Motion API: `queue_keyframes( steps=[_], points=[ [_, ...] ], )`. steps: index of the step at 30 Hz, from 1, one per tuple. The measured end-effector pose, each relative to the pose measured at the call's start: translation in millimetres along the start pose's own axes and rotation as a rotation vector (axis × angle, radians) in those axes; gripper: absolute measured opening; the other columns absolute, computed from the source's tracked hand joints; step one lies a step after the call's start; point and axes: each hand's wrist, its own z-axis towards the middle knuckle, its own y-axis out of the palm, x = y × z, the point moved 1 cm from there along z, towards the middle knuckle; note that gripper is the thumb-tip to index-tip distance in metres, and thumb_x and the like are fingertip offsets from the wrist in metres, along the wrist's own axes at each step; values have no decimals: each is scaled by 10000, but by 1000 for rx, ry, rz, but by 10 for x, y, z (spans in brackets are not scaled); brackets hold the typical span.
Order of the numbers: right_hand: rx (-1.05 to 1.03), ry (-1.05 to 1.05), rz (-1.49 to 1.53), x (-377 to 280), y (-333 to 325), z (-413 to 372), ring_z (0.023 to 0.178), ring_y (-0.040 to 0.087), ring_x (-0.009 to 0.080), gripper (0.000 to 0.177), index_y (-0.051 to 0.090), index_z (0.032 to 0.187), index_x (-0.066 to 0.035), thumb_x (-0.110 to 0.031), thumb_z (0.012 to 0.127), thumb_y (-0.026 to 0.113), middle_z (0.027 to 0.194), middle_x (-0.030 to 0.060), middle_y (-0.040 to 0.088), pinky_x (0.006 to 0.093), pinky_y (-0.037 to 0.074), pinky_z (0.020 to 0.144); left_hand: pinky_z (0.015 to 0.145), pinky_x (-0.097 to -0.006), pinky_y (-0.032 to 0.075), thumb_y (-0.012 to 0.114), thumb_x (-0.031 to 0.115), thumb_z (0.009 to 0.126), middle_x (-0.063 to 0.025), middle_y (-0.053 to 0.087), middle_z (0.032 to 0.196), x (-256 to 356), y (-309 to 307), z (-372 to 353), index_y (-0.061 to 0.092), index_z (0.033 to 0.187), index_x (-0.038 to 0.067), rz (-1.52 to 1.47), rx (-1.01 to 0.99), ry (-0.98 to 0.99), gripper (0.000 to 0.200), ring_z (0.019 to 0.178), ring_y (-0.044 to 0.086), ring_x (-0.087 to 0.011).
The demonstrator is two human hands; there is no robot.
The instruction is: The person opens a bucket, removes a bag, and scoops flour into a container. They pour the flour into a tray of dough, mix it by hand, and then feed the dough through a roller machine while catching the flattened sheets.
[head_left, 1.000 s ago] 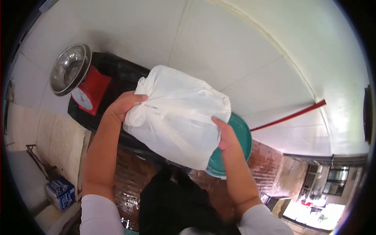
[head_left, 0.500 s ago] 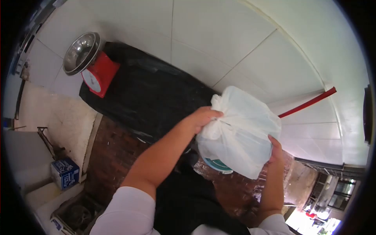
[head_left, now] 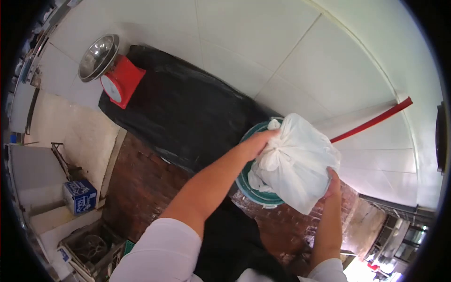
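A white plastic bag (head_left: 303,162), bulky and gathered into a knot on its left side, is held between my two hands. Near the knot, my left hand (head_left: 264,142) is closed on the bag. My right hand (head_left: 332,185) grips its right side from the edge, with some fingers hidden behind it. Partly covered by the bag is a round teal bucket (head_left: 260,196); its rim shows on the left and below. Loose plastic from the bag hangs over the bucket's opening.
A black-covered table (head_left: 183,98) runs along the tiled wall, bearing a red scale (head_left: 123,81) with a metal bowl (head_left: 98,58). A red strip (head_left: 373,121) juts out at right. A blue box (head_left: 80,196) and a crate (head_left: 91,246) stand lower left on the brick floor side.
The bag has shifted slightly right and tilted, with both hands still on it. More of the teal bucket beneath it now shows. The camera view has also moved a little.
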Motion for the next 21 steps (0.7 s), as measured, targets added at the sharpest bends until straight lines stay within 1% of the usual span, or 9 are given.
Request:
queue_keyframes(
  steps=[5,6,7,8,9,12,15,17,21],
  points=[
    [-59,47,146,-24,82,-122,1178,498,367,612,429,1357,-86,-487,897,477,1310,138,517,521,408,993,758,-344,489,493,290,910,-69,664,996,-10,-1128,-1032,577,1164,108,131,857,430,324,851,627,-188],
    [-37,-8,128,-3,210,-280,1169,513,328,563,441,1340,-78,-461,927,419,1293,122,532,482,432,978,679,-317,488,520,305,901,-60,662,945,-210,-1719,-1325,580,1144,103,39,793,641,321,793,629,-168],
    [-15,-65,109,44,268,-385,1160,528,289,524,452,1323,-71,-435,956,361,1275,106,547,443,457,963,615,-290,457,574,348,872,-44,652,915,-174,-1649,-1637,577,1141,111,-101,1261,481,358,777,617,-125],
    [87,-127,17,168,112,-387,1154,531,282,510,463,1307,-67,-425,956,371,1263,94,557,448,460,956,468,-297,396,602,289,859,-36,587,737,-388,-1831,-1875,592,992,57,-197,1314,647,268,604,549,-149],
    [188,-189,-79,356,-123,-395,1148,535,276,496,474,1292,-63,-416,956,382,1251,81,566,453,463,949,545,-335,470,648,346,838,-74,601,798,-609,-2072,-2010,586,1005,35,-226,1452,559,358,681,585,-175],
    [270,-119,-156,1037,-1039,-577,858,632,247,427,525,1211,-47,-367,941,443,1068,101,630,382,531,649,709,-408,511,691,430,800,-143,600,995,-947,-2229,-2024,548,1113,10,-358,1472,150,543,866,603,-262],
    [359,151,-589,1577,-1744,-802,549,595,183,336,650,965,-57,-346,910,487,775,88,655,276,426,402,841,-474,476,706,487,773,-182,523,1205,-1170,-2373,-1792,451,1268,8,-523,1108,250,735,1026,551,-348],
    [265,273,-1167,1673,-812,-1082,534,573,143,287,663,824,-62,-320,874,547,673,60,623,249,422,431,875,-479,459,710,479,773,-187,508,1235,-1226,-2397,-1708,426,1295,4,-533,1131,223,761,1061,536,-359],
    [211,471,-1033,1938,149,-1011,563,573,118,219,649,863,-55,-267,864,594,709,50,627,231,427,470,964,-495,403,684,401,829,-175,448,1325,-989,-2310,-1736,433,1311,31,-532,1226,196,657,1162,466,-339]
  ],
)
